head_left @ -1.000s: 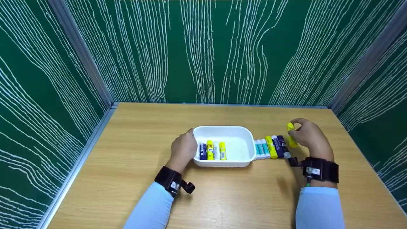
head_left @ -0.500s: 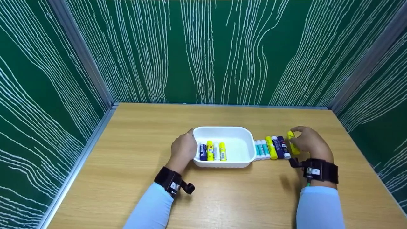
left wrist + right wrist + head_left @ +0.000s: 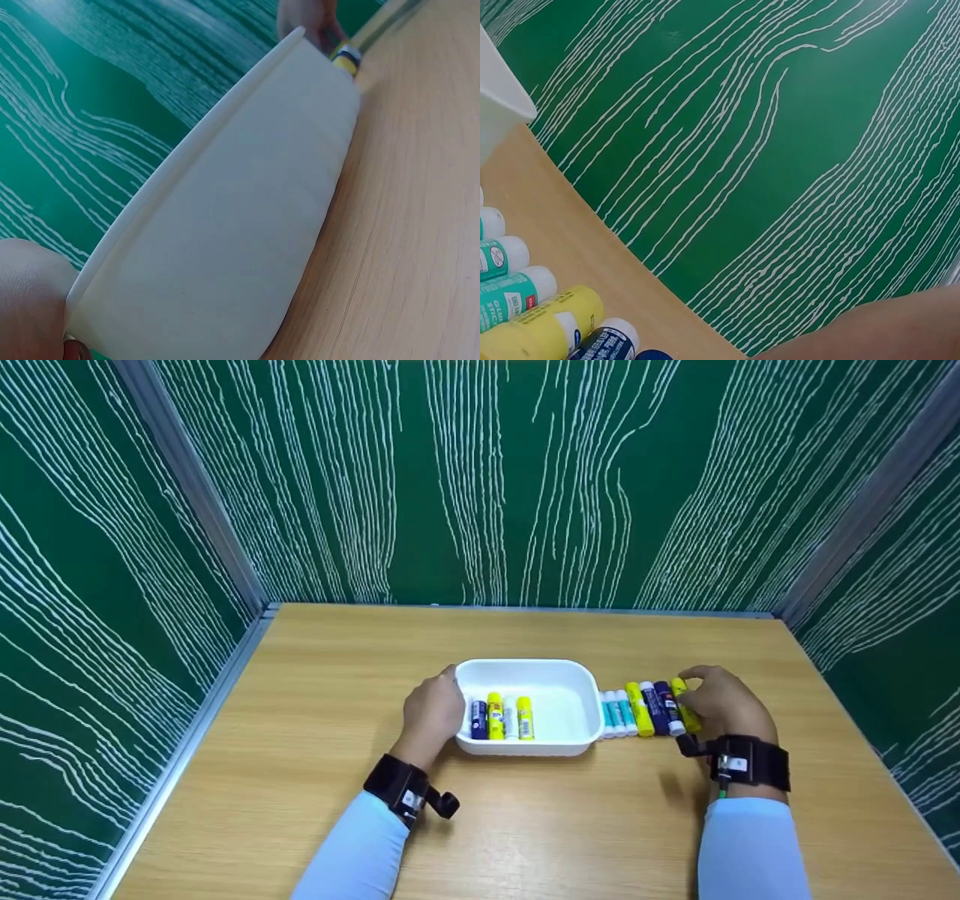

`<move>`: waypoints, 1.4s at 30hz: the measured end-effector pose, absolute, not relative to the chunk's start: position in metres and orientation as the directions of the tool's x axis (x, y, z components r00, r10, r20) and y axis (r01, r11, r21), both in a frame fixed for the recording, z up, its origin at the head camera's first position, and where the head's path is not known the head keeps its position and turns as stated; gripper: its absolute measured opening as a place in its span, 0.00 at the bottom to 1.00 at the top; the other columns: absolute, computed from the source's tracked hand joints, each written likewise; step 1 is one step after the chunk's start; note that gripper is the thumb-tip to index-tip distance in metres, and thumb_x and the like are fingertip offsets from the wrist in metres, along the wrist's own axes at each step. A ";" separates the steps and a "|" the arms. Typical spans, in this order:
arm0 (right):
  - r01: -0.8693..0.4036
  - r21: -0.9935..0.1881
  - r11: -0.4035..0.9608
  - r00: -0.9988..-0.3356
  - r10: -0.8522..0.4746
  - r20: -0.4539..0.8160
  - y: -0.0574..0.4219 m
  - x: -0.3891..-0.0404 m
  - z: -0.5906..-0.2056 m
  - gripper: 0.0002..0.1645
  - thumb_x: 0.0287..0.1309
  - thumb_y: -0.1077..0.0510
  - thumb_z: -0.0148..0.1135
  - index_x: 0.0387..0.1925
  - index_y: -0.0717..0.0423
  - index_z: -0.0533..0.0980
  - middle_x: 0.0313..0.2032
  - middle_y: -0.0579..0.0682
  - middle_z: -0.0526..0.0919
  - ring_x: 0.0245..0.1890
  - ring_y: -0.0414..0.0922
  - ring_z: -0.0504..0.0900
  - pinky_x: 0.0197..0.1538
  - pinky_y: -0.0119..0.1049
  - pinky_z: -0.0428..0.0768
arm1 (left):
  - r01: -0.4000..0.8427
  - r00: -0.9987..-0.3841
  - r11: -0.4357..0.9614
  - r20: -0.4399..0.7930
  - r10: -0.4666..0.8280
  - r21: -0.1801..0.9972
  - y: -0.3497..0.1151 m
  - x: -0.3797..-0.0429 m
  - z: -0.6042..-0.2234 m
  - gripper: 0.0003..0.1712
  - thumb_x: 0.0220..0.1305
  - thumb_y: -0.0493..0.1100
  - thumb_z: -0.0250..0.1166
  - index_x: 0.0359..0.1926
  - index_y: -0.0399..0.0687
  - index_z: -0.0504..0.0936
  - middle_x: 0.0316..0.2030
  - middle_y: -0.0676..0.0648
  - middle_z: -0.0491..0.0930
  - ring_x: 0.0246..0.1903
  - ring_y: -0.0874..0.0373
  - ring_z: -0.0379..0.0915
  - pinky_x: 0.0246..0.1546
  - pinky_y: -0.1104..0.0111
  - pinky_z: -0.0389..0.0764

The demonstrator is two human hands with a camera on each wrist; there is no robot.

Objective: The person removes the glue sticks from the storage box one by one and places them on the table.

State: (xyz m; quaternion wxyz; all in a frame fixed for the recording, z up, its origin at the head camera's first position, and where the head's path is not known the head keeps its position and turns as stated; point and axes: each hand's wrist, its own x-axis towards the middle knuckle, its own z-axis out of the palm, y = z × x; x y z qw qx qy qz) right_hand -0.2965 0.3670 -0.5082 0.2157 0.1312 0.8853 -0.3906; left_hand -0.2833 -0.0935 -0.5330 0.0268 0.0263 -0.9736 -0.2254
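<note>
My left hand (image 3: 433, 706) grips the left end of a white plastic tray (image 3: 525, 748); its wall fills the left wrist view. Four-sided and shallow, the tray holds several glue sticks lying side by side, among them a dark blue one (image 3: 478, 720) and a yellow one (image 3: 526, 718). To its right runs a row of glue sticks on the table, with teal, yellow and dark blue bodies. At the right end of that row my right hand (image 3: 726, 705) pinches a yellow glue stick (image 3: 680, 688), lying right beside a dark purple glue stick (image 3: 667, 705).
The wooden table (image 3: 525, 825) ends at green walls (image 3: 450, 510) with wavy white lines at the back and both sides. In the right wrist view, a teal glue stick (image 3: 514, 296) lies near the tray's corner (image 3: 502, 97).
My right hand has come down and left with the yellow glue stick, bringing it against the end of the row. The left hand and the tray stay in place.
</note>
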 end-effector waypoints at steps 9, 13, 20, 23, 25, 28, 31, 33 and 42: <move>0.406 -0.641 0.651 -0.873 0.070 -0.483 0.362 -0.295 -0.511 0.39 0.87 0.56 0.57 0.90 0.52 0.60 0.87 0.75 0.56 0.71 0.70 0.69 0.64 0.65 0.89 | -0.047 -0.997 0.896 0.031 -0.068 0.442 -0.093 -0.284 -0.533 0.28 0.93 0.45 0.43 0.81 0.44 0.77 0.62 0.35 0.91 0.57 0.39 0.92 0.54 0.45 0.92; 0.387 -0.622 0.680 -0.877 0.064 -0.476 0.361 -0.296 -0.512 0.38 0.87 0.56 0.56 0.90 0.53 0.60 0.86 0.76 0.56 0.72 0.70 0.69 0.68 0.70 0.86 | -0.055 -0.997 0.894 0.017 -0.070 0.445 -0.093 -0.284 -0.532 0.29 0.93 0.45 0.43 0.82 0.44 0.76 0.63 0.35 0.90 0.57 0.40 0.92 0.55 0.46 0.93; 0.382 -0.597 0.706 -0.874 0.065 -0.482 0.363 -0.300 -0.512 0.41 0.88 0.52 0.55 0.91 0.57 0.56 0.85 0.78 0.56 0.71 0.71 0.70 0.70 0.72 0.83 | -0.055 -0.997 0.897 0.017 -0.069 0.438 -0.093 -0.284 -0.532 0.29 0.93 0.45 0.44 0.83 0.45 0.75 0.64 0.35 0.90 0.57 0.40 0.92 0.55 0.46 0.93; 0.380 -0.592 0.711 -0.877 0.072 -0.476 0.363 -0.300 -0.511 0.42 0.87 0.51 0.55 0.91 0.59 0.55 0.85 0.79 0.56 0.70 0.71 0.71 0.67 0.69 0.87 | -0.043 -0.998 0.901 0.030 -0.062 0.433 -0.094 -0.284 -0.533 0.29 0.93 0.44 0.43 0.82 0.44 0.76 0.62 0.35 0.91 0.56 0.40 0.93 0.53 0.46 0.93; 0.376 -0.585 0.718 -0.879 0.077 -0.471 0.362 -0.301 -0.511 0.43 0.87 0.51 0.56 0.90 0.61 0.55 0.84 0.80 0.57 0.69 0.71 0.71 0.61 0.63 0.91 | -0.036 -0.998 0.902 0.036 -0.056 0.429 -0.094 -0.284 -0.533 0.29 0.93 0.44 0.43 0.82 0.44 0.76 0.61 0.35 0.91 0.55 0.40 0.93 0.52 0.46 0.93; 0.386 -0.574 0.723 -0.876 0.091 -0.474 0.361 -0.302 -0.511 0.42 0.87 0.50 0.56 0.90 0.62 0.56 0.84 0.80 0.58 0.68 0.71 0.71 0.55 0.57 0.92 | -0.032 -0.998 0.905 0.042 -0.056 0.424 -0.095 -0.284 -0.533 0.28 0.92 0.44 0.44 0.82 0.45 0.76 0.61 0.34 0.92 0.55 0.40 0.93 0.51 0.45 0.93; 0.405 -0.564 0.720 -0.868 0.107 -0.485 0.361 -0.302 -0.511 0.42 0.87 0.49 0.56 0.89 0.62 0.57 0.83 0.80 0.58 0.68 0.71 0.70 0.59 0.60 0.91 | -0.033 -0.997 0.907 0.045 -0.057 0.420 -0.095 -0.283 -0.532 0.28 0.92 0.44 0.46 0.82 0.45 0.76 0.60 0.35 0.92 0.55 0.40 0.93 0.51 0.46 0.93; 0.417 -0.564 0.713 -0.863 0.116 -0.492 0.361 -0.301 -0.511 0.42 0.87 0.48 0.56 0.89 0.62 0.57 0.83 0.80 0.58 0.69 0.71 0.70 0.64 0.64 0.89 | -0.033 -0.998 0.909 0.041 -0.055 0.416 -0.094 -0.283 -0.532 0.28 0.92 0.43 0.46 0.82 0.45 0.76 0.60 0.35 0.92 0.54 0.40 0.93 0.51 0.46 0.93; 0.386 -0.578 0.719 -0.877 0.092 -0.471 0.362 -0.297 -0.509 0.42 0.89 0.46 0.54 0.89 0.62 0.57 0.84 0.79 0.58 0.72 0.71 0.67 0.75 0.76 0.75 | -0.047 -0.998 0.904 0.019 -0.060 0.425 -0.093 -0.282 -0.530 0.28 0.93 0.44 0.45 0.83 0.45 0.75 0.64 0.36 0.90 0.57 0.41 0.92 0.54 0.47 0.93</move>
